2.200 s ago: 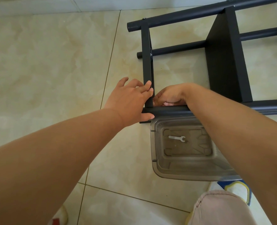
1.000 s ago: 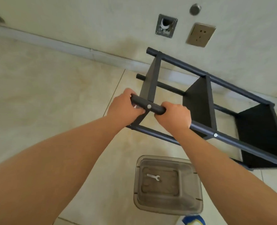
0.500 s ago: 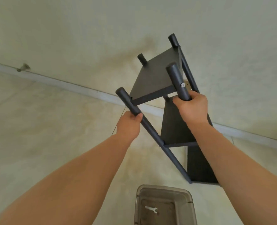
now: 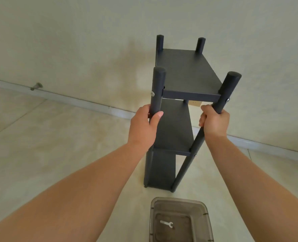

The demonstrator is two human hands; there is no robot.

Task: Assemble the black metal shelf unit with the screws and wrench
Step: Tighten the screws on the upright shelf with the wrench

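Black shelf unit [image 4: 183, 74] upright on tiled floor [image 4: 57, 137], near wall. Left hand [image 4: 143, 128] wrapped around front left post, right hand [image 4: 214, 122] around front right post. Wrench [image 4: 166, 224] lying in clear plastic bin [image 4: 205, 212] just in front.

Shelf unit [image 4: 183, 74]: one
Posts: four
Shelf boards: three
Screw heads showing: three
Hands: two, left hand [image 4: 143, 126] and right hand [image 4: 214, 121]
Clear bin [image 4: 205, 209]: one
Wrench [image 4: 166, 223]: one
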